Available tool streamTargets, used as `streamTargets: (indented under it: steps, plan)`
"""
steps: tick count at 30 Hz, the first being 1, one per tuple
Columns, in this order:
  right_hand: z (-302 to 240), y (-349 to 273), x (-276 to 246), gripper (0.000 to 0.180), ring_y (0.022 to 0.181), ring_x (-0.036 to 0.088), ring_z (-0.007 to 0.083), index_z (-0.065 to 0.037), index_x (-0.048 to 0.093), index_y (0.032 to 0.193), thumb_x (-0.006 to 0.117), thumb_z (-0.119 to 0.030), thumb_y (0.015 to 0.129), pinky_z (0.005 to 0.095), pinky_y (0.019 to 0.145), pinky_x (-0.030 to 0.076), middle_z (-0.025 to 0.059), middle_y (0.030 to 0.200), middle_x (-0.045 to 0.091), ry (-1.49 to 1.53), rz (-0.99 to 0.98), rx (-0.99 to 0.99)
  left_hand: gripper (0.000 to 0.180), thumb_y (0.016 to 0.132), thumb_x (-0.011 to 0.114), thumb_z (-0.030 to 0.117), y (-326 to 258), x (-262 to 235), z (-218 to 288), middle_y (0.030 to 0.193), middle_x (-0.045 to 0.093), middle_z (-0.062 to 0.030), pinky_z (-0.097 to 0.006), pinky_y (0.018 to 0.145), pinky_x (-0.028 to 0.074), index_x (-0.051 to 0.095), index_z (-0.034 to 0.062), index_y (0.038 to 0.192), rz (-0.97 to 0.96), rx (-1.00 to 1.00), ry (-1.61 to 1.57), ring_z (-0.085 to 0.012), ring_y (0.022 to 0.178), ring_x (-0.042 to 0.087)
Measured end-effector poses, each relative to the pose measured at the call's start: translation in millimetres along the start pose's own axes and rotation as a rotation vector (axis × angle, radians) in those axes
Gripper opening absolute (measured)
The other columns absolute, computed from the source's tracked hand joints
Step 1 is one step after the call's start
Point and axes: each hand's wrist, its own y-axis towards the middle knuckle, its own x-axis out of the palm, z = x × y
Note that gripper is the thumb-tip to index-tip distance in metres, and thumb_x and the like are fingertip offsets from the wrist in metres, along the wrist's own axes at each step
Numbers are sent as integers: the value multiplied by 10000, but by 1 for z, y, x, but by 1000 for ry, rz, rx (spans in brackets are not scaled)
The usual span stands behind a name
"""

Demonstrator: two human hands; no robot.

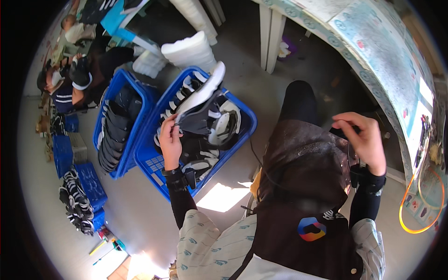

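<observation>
My left hand (171,141) is over the blue plastic basket (252,122), its fingers closed on one end of a shoe. That shoe (201,95) has a thick white sole and a dark upper, and it lies tilted with the sole's other end rising past the basket's far rim. Several black and white shoes (226,123) fill the basket beneath it. My right hand (366,140) is raised beside my right thigh, near the table, fingers bent in toward the thumb. Something dark shows under those fingers, too unclear to name. A dark apron (303,156) covers my lap.
A second blue basket (99,122) with dark shoe uppers (114,137) stands to the left. White stacked pieces (189,50) lie beyond. The patterned table (368,44) curves along the right, an orange cable (402,219) hanging there. People (70,91) sit at far left.
</observation>
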Motion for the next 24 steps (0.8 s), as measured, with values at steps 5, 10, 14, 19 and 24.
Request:
streamTargets:
  steps: [5,10,14,19,24]
  plan:
    - [15,-17,-1,206,793,735,201,28,751,1106,742,-81,931,315,721,570,145,1000,786,71,-25,-35,359,1123,498,109,14,26,92,1240,667,-48,-326,865,545,527,30,1472,-88,-76,-802,-130,971,645]
    - [21,-22,7,952,1389,556,310,20,353,1587,875,-333,875,430,1063,518,210,1532,532,268,-107,-283,452,1092,517,90,15,82,182,1549,559,-77,-386,1214,377,485,46,1541,-254,-147,-1173,-210,1437,514]
    - [21,-13,4,789,1314,579,193,-8,441,1534,851,-279,916,390,1115,476,120,1419,612,1056,-147,-184,459,1090,478,89,23,132,231,1507,596,-140,-431,1178,461,474,2,1541,-720,-236,-1657,-297,1360,600]
    - [60,-30,-37,281,992,708,82,-31,673,1317,668,-113,1049,246,898,574,28,1139,756,1507,-57,-307,532,1099,531,198,20,185,314,1536,560,-135,-386,1173,437,418,-9,1577,-418,-423,-1037,-255,1374,570]
    - [27,-53,-53,401,1220,667,188,-41,527,1477,589,-145,1095,372,1025,568,79,1390,655,1776,270,-310,899,924,685,87,-15,224,355,1722,205,-202,-521,1221,332,186,7,1668,-351,315,-806,-392,1549,302]
